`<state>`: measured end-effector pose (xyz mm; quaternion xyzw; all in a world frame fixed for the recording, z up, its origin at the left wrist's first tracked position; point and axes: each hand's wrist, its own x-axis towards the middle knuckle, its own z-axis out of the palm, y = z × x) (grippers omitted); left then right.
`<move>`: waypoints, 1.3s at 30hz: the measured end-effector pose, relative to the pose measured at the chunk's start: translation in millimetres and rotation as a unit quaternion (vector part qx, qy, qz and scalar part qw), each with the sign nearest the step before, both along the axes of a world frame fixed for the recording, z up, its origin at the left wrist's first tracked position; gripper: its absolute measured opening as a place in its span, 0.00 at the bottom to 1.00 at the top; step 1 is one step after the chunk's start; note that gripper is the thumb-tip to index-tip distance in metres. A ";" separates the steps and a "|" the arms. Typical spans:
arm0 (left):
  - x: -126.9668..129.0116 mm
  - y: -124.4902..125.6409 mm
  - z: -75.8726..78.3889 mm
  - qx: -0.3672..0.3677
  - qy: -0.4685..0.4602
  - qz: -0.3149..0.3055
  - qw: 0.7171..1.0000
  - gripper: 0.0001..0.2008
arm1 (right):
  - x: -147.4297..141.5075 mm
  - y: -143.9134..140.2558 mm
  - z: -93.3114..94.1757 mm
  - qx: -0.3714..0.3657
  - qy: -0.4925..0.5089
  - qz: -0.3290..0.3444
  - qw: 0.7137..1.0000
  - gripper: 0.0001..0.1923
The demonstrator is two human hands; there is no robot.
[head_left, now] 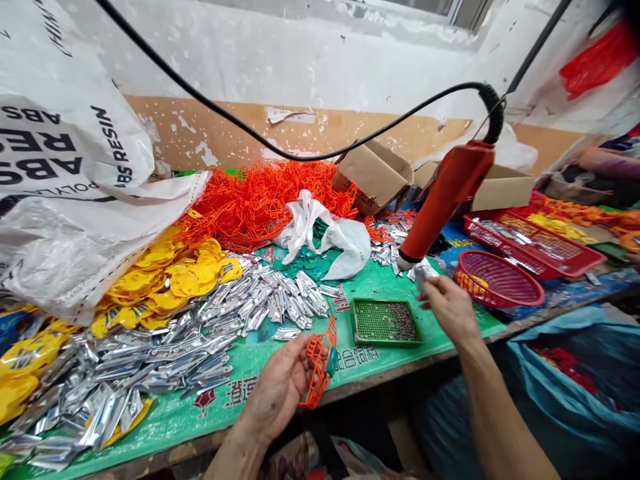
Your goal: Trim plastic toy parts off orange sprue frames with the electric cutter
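Observation:
My left hand (283,383) grips an orange plastic lattice frame (316,373) with a teal piece (331,362) on its right side, above the table's front edge. My right hand (447,310) is raised right of a green tray (363,321) that carries small dark screws (403,321) at its right end. Its thumb and fingers are pinched together; a small greyish blur shows at the fingertips, too unclear to name. Just above and left of those fingers hangs a red electric screwdriver (445,200), its tip pointing down.
Silver metal strips (165,353) and yellow plastic discs (195,273) are heaped at left beside a white sack (65,153). Orange lattice frames (260,200) pile up behind a white plastic bag (350,250). A maroon basket (500,293) stands at right. A black cable (300,158) droops overhead.

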<state>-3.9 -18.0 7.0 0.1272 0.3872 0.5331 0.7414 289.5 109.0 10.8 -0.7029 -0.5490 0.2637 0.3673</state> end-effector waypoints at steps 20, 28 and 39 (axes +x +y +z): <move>14.4 -18.5 22.2 0.109 0.211 -0.109 0.965 0.15 | -92.5 -81.6 29.5 -0.067 0.167 0.473 0.862 0.05; 16.3 -23.9 17.0 0.250 0.446 -0.067 0.857 0.21 | -89.1 -94.3 26.5 0.135 0.167 0.441 0.871 0.05; 14.8 -23.2 7.1 0.377 0.462 -0.073 0.799 0.17 | -82.3 -108.0 -2.4 0.241 0.201 0.389 0.866 0.15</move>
